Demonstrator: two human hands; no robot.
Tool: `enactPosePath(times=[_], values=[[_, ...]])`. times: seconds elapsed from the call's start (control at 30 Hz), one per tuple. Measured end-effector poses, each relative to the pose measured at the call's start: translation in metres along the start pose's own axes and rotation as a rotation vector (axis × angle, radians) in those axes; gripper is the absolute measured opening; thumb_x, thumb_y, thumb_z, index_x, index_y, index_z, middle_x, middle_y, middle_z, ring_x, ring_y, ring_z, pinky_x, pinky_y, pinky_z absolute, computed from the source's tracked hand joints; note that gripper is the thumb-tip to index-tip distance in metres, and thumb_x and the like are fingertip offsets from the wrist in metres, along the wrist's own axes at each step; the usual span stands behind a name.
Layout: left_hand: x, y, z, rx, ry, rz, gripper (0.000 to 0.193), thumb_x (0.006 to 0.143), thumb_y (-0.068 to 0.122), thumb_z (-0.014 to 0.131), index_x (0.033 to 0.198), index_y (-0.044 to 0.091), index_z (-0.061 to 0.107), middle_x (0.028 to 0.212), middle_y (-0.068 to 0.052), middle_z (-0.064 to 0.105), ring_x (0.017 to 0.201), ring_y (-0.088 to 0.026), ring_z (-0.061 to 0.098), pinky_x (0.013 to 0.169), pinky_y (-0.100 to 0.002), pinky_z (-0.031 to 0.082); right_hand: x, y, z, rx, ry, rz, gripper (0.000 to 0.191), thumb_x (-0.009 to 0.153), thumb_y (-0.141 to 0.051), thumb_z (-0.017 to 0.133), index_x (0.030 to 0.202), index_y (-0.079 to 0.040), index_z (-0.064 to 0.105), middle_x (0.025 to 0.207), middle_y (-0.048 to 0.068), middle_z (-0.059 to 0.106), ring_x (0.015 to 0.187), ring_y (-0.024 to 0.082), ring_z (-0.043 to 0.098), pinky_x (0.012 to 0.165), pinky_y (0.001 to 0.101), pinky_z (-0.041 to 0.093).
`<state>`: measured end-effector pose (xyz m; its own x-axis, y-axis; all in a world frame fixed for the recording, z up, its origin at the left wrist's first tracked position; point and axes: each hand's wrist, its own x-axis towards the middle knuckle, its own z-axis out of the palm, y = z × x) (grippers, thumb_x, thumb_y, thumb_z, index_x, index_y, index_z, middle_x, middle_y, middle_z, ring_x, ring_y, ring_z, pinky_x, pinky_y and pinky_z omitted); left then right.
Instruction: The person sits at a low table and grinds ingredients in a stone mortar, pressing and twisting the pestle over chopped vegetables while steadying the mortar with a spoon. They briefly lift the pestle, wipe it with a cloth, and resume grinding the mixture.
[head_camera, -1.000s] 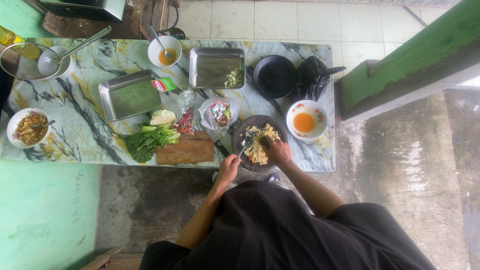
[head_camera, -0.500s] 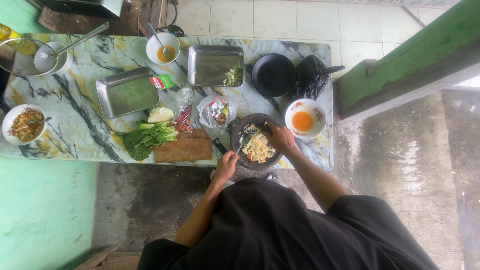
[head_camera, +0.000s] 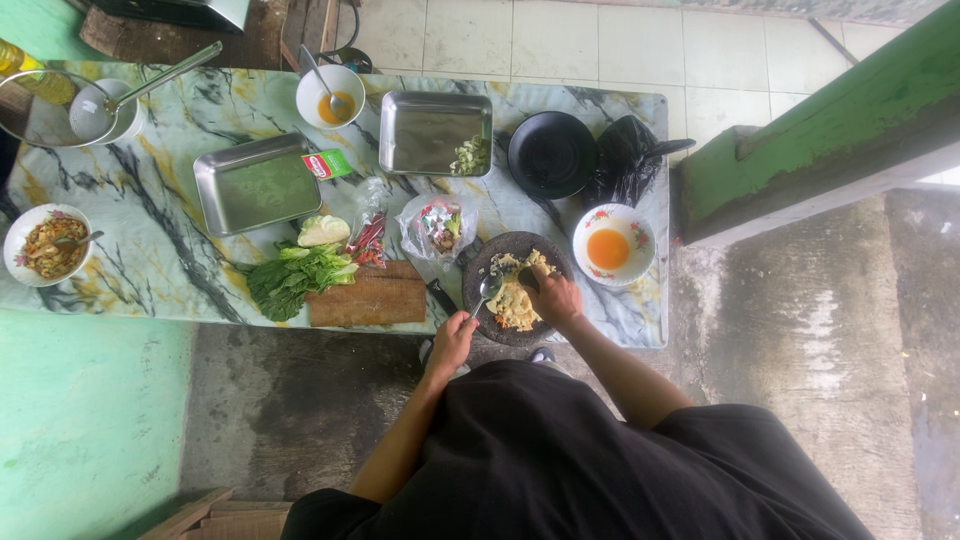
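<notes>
Left hand (head_camera: 452, 340) has lifted the spoon (head_camera: 484, 292) onto the mortar (head_camera: 482, 268).

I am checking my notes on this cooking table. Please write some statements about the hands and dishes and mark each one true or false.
1. The left hand holds a spoon over the dark stone mortar. True.
2. The right hand rests on the wooden cutting board. False: it is at the mortar, on the yellowish food.
3. The floral bowl right of the mortar holds orange sauce. True.
4. The leafy greens lie in a metal tray. False: they lie on the marble table, beside the board.
</notes>
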<state>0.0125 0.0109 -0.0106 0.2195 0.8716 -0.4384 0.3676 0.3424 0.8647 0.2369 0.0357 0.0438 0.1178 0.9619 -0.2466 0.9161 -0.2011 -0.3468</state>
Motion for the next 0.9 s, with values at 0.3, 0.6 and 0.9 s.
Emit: enactPosePath(times=[0.3,0.6,0.9], values=[[0.008,0.003,0.001,0.003,-0.047,0.080,0.026,0.099,0.028,0.056,0.089,0.005,0.064,0.064,0.001,0.055,0.056,-0.010,0.049,0.052,-0.031,0.038,0.000,-0.003,0.007,-0.093,0.092,-0.124,0.050,0.093,-0.037,0.067,0.140,-0.027,0.056,0.111,0.012,0.070,0.083,0.027,0.071,0.063,0.0376,0.061],[0.004,0.003,-0.002,0.009,-0.060,0.130,0.024,0.097,0.027,0.059,0.090,0.005,0.068,0.064,0.000,0.058,0.059,-0.010,0.054,0.054,-0.030,0.040,0.002,0.007,-0.009,0.203,0.006,-0.018,0.045,0.092,-0.041,0.073,0.134,-0.027,0.063,0.102,0.007,0.078,0.075,0.021,0.075,0.069,0.0362,0.060],[0.007,-0.002,-0.006,-0.010,-0.133,0.061,0.024,0.096,0.026,0.060,0.086,0.005,0.068,0.062,0.003,0.055,0.053,-0.010,0.047,0.049,-0.030,0.035,-0.031,-0.006,0.029,0.030,0.162,-0.126,0.052,0.088,-0.040,0.073,0.138,-0.029,0.060,0.106,0.009,0.071,0.088,0.026,0.071,0.072,0.0384,0.061]])
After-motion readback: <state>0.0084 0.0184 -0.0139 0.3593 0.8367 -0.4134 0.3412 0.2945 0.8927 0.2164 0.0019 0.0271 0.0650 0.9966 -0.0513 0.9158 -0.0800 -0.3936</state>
